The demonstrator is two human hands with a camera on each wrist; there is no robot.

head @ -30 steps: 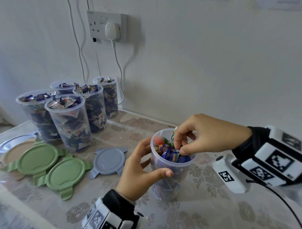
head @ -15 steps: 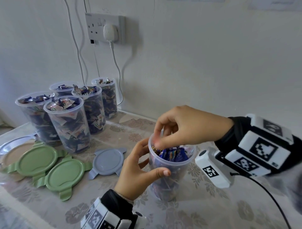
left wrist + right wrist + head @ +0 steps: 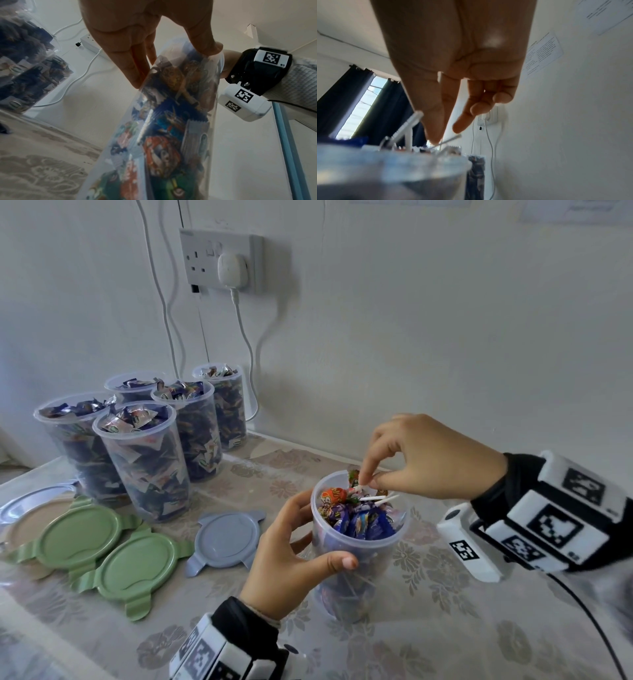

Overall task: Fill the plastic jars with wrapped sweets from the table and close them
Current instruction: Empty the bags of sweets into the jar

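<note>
A clear plastic jar (image 3: 359, 546) stands on the flowered tablecloth, filled to the rim with blue-wrapped sweets and lollipops (image 3: 334, 496). My left hand (image 3: 323, 530) grips its upper wall, thumb in front and fingers behind; the left wrist view shows the same grip (image 3: 173, 65) on the jar (image 3: 171, 121). My right hand (image 3: 370, 483) hovers over the far rim, thumb and forefinger pinching the end of a white lollipop stick (image 3: 358, 488). In the right wrist view the right hand's fingertips (image 3: 447, 135) meet at a thin stick just above the jar rim (image 3: 385, 162).
Several open jars full of sweets (image 3: 144, 460) stand at the back left by the wall. Two green lids (image 3: 82, 535) (image 3: 137, 570), a grey-blue lid (image 3: 226, 537) and a beige lid (image 3: 20, 529) lie left of the held jar. A charger cable (image 3: 246, 337) hangs from the socket.
My right hand was down among the sweets in the jar; it has risen to the far rim and now pinches a lollipop stick. The left hand keeps its grip.
</note>
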